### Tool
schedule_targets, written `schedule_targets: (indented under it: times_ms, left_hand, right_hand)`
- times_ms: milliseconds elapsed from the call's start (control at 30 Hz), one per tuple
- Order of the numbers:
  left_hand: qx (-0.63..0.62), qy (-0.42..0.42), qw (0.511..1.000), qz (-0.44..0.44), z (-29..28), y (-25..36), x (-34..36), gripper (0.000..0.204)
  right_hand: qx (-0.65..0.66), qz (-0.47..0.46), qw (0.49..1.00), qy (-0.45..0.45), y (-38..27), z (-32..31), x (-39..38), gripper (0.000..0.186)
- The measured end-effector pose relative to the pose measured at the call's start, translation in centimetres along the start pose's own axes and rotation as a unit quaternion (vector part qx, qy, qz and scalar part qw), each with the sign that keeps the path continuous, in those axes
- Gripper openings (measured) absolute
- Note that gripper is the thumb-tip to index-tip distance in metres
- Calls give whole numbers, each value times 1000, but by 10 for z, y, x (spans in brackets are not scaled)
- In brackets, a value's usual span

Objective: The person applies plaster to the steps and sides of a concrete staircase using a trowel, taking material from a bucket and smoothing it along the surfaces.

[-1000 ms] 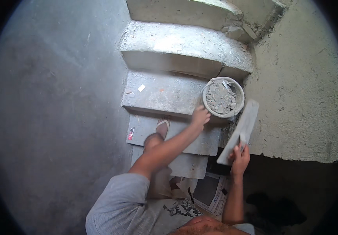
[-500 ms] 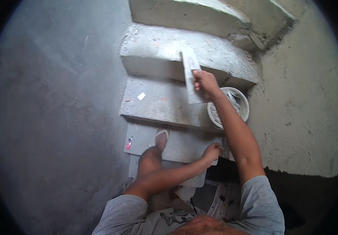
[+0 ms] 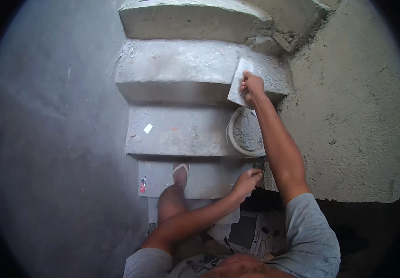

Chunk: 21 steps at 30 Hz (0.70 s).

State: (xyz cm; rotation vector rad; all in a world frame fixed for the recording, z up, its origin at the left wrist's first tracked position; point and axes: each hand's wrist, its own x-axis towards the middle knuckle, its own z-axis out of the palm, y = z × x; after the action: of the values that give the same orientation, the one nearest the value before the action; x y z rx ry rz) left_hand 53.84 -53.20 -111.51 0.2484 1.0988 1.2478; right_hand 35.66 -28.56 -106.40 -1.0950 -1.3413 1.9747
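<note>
My right hand is closed round the handle of a flat rectangular plastering trowel. The trowel sits over the right end of a dusty concrete step; whether it touches the step I cannot tell. Just below that hand, a white bucket with grey mortar in it stands on the step beneath, partly covered by my right forearm. Lower down, my left hand is by the right end of the lowest visible step, fingers curled together. What it holds, if anything, is hidden.
Bare grey wall runs along the left, and a rough plastered wall along the right. A small white scrap and a red wrapper lie on the steps. My sandalled foot rests on the lowest step.
My right hand has moved the trowel up and slightly right, from beside the bucket to the higher step. My view has shifted, and the steps now appear further left. The left hand stays low.
</note>
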Motion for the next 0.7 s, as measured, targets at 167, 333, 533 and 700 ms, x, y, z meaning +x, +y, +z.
schedule_targets:
  times_ms: [167,333,533,700]
  left_hand:
    - [-8,30,999,-32,-14,-2,-2,45]
    - [-11,25,999,-32,-6,1,4,44]
    - [1,16,999,-43,0,3,3,43]
    - [-2,28,999,-40,-6,-1,5,42]
  right_hand:
    - [-59,22,994,-94,1,9,-7,13]
    - [74,-15,995,71,-13,-20,13,13]
    - [166,-7,986,8,-19,-44,26,13]
    - [7,19,1000,14,-13,-16,10,15]
